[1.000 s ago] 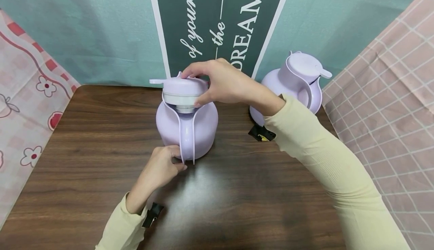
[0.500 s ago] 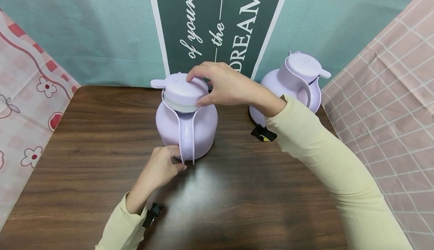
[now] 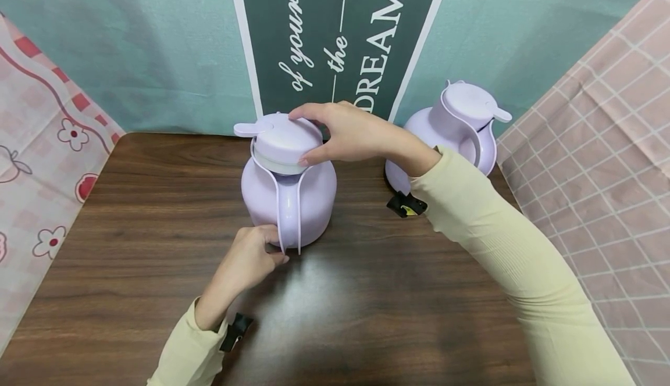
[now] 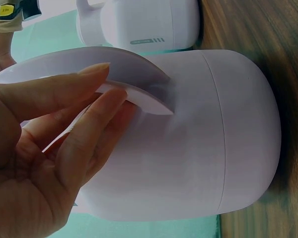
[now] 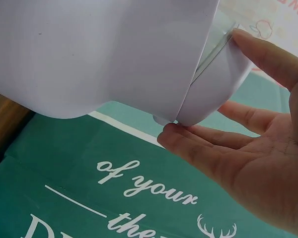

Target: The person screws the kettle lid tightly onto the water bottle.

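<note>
A lilac thermos jug (image 3: 316, 206) stands upright near the back of the table, its handle (image 3: 288, 211) facing the person. Low on that handle, my left hand (image 3: 250, 258) pinches the edge between thumb and fingers, as the left wrist view shows close up. The round lilac lid (image 3: 288, 139), with a tab pointing left, sits tilted in the jug's mouth. My right hand (image 3: 348, 133) holds the lid's right side, thumb in front and fingers on top and behind. In the right wrist view a gap shows between lid (image 5: 216, 89) and rim on the thumb's side.
A second lilac jug (image 3: 419, 136), its lid on, stands at the back right, partly behind the right forearm. Behind both is a teal cloth with a dark green lettered panel (image 3: 335, 37). A pink grid cloth (image 3: 602, 142) borders the brown wooden table (image 3: 366, 293) on the right.
The right hand has lowered the lid into the jug's mouth, and its white underside is now mostly hidden. During the last half second it barely moves. The left hand stays put.
</note>
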The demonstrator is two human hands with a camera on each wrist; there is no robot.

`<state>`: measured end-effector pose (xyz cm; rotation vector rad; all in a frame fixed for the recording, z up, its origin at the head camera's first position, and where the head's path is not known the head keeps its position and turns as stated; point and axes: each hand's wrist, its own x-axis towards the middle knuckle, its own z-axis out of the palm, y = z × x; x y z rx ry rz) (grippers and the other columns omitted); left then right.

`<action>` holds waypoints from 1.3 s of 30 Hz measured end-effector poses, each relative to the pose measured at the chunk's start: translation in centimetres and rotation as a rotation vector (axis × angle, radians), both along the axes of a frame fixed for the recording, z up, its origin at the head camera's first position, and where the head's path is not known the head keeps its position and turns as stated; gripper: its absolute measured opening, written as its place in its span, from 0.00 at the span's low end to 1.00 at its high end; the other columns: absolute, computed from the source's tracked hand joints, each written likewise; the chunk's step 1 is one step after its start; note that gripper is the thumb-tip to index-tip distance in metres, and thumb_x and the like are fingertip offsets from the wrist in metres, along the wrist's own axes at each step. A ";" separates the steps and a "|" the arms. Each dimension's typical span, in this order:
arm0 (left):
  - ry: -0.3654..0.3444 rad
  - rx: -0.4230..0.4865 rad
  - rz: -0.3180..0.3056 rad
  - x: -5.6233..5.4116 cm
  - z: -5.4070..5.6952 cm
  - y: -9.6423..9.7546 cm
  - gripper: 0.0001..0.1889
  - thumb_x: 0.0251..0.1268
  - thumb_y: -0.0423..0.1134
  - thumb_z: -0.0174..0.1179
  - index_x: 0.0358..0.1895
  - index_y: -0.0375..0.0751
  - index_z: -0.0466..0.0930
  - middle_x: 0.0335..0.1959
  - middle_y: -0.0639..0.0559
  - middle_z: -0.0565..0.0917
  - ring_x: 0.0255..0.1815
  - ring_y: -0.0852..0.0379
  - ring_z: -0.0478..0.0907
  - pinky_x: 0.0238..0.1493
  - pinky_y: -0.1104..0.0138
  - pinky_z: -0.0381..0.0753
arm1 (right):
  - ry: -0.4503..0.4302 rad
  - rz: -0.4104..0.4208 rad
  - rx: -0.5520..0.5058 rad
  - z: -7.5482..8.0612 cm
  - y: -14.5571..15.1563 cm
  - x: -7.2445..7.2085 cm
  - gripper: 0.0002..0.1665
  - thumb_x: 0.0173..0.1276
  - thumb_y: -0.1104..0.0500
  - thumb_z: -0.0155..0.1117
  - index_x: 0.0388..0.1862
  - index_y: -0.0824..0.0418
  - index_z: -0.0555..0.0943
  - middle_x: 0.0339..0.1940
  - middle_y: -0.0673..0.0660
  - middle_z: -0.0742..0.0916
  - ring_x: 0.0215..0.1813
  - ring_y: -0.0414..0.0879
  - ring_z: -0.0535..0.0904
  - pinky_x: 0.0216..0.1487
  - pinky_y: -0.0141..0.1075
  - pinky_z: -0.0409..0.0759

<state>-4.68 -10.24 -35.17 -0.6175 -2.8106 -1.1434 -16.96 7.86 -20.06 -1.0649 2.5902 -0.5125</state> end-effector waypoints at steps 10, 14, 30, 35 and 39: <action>-0.013 0.002 0.001 0.0 -0.1 0.0 0.09 0.34 0.24 0.68 0.18 0.42 0.79 0.21 0.58 0.77 0.23 0.59 0.73 0.30 0.63 0.73 | -0.004 0.006 0.001 -0.3 -0.3 -0.1 0.42 0.54 0.47 0.68 0.65 0.58 0.64 0.56 0.53 0.76 0.52 0.44 0.70 0.54 0.35 0.65; -0.002 0.000 -0.001 0.0 -0.1 0.0 0.10 0.33 0.24 0.68 0.17 0.43 0.79 0.21 0.58 0.77 0.23 0.59 0.72 0.29 0.63 0.73 | 0.005 -0.002 0.006 -0.4 -0.3 0.0 0.43 0.53 0.47 0.69 0.65 0.58 0.64 0.56 0.54 0.76 0.53 0.45 0.70 0.54 0.36 0.65; -0.003 0.011 -0.001 0.0 -0.2 0.0 0.10 0.33 0.24 0.68 0.17 0.42 0.79 0.21 0.58 0.77 0.23 0.56 0.74 0.30 0.63 0.73 | 0.032 -0.053 0.028 -0.4 -1.1 0.8 0.44 0.51 0.51 0.71 0.65 0.57 0.64 0.56 0.60 0.71 0.56 0.50 0.66 0.56 0.40 0.64; 0.001 0.013 -0.002 0.0 -0.2 -0.1 0.09 0.33 0.24 0.68 0.18 0.41 0.80 0.21 0.57 0.77 0.23 0.56 0.74 0.30 0.63 0.73 | 0.053 -0.058 0.049 -0.5 -1.2 0.8 0.45 0.50 0.50 0.72 0.65 0.57 0.63 0.56 0.60 0.71 0.56 0.50 0.66 0.56 0.39 0.64; 0.000 0.015 -0.002 0.0 -0.1 -0.1 0.09 0.33 0.24 0.68 0.19 0.41 0.80 0.22 0.57 0.78 0.24 0.55 0.75 0.31 0.62 0.74 | 0.049 -0.047 0.071 -0.4 -1.1 0.6 0.46 0.50 0.49 0.72 0.66 0.57 0.63 0.57 0.60 0.70 0.57 0.51 0.66 0.56 0.39 0.64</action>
